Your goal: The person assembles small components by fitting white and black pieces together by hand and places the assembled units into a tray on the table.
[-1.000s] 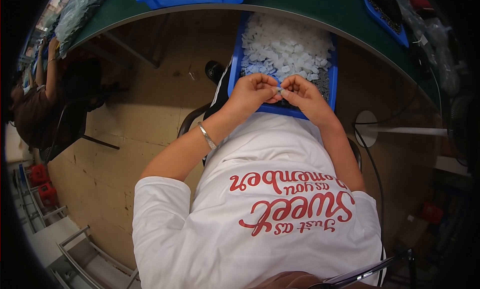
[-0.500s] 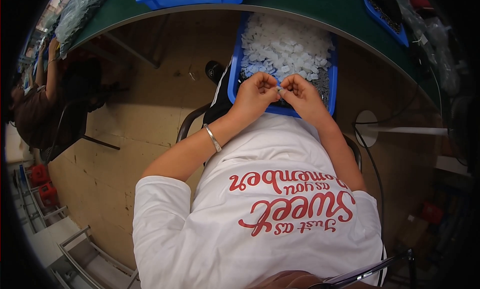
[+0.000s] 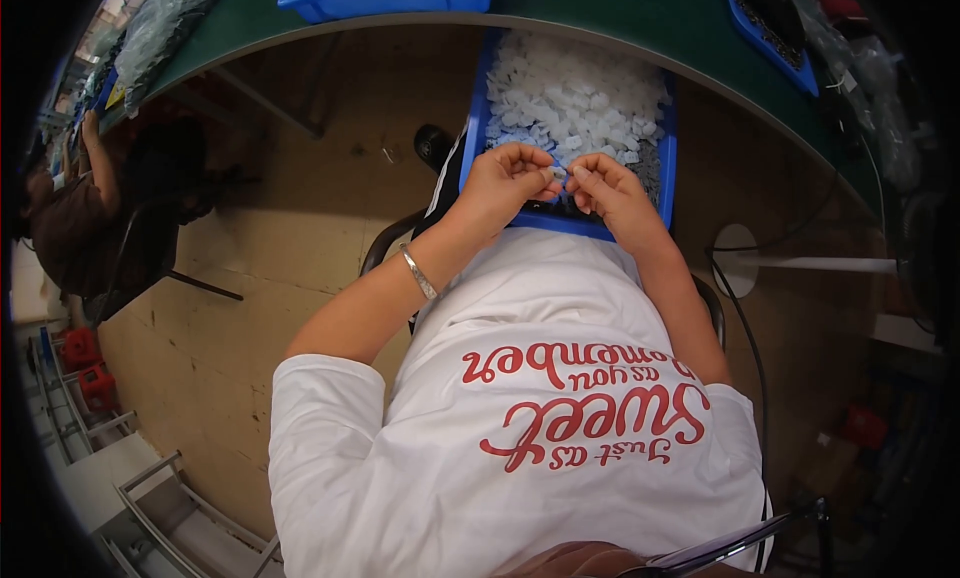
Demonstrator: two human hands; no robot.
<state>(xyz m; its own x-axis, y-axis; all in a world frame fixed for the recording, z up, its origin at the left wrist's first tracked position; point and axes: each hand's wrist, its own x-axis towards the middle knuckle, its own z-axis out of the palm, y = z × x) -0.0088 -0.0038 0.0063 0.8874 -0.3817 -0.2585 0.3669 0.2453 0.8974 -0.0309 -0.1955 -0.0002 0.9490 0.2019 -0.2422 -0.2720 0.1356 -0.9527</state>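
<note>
Over the near end of a blue plastic bin [image 3: 668,163], my two hands meet close together. A small pale plastic piece [image 3: 558,173] sits between them, pinched by the thumb and fingers of my left hand [image 3: 503,185]. Right beside it, my right hand [image 3: 612,192] has thumb and fingertips pressed together; whether it grips the same piece or another is too small to tell. In the bin, a heap of small white translucent plastic pieces [image 3: 575,88] fills the far part. Bluish pieces [image 3: 520,136] and dark small parts [image 3: 645,176] lie nearer my hands.
A green worktable [image 3: 620,13] curves above the bin's far end. On it stand a blue tray [image 3: 400,0] and another blue tray [image 3: 745,23] with dark parts. A co-worker [image 3: 75,213] sits at the left. A black cable [image 3: 745,323] hangs at the right.
My hands have drawn slightly apart, and the pale piece shows more between them. My left wrist has shifted a little left. The co-worker's arm has lowered.
</note>
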